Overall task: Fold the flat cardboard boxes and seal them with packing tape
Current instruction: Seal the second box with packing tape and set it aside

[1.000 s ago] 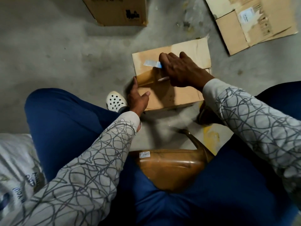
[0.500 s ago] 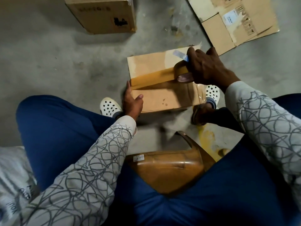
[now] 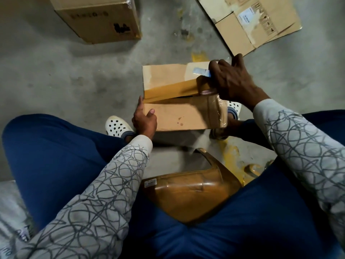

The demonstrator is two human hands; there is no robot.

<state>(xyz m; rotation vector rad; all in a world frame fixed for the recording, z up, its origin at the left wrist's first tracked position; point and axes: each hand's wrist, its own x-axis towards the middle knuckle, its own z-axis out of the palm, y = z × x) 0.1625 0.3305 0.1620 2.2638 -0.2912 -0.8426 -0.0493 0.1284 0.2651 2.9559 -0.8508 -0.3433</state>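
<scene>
Where the box (image 3: 177, 116) sits on the concrete floor (image 3: 74, 81) between two white shoes (image 3: 117, 126), the right hand (image 3: 233, 81) is curled round one tape roll (image 3: 204, 86) at the box's far right corner. A brown tape strip (image 3: 168, 90) runs from the roll along the top seam to the left edge. Left hand (image 3: 144, 118): fingers straight, pressed against the box's left end, thumb on the near flap. Counted: one assembled box (image 3: 99, 17) far left; flattened cardboard (image 3: 252, 21) far right, apparently one sheet; one brown stool (image 3: 190, 193).

Left grip (image 3: 144, 119) flat, fingers straight; right grip (image 3: 233, 81) farther forward, curled round tape roll (image 3: 204, 85).
</scene>
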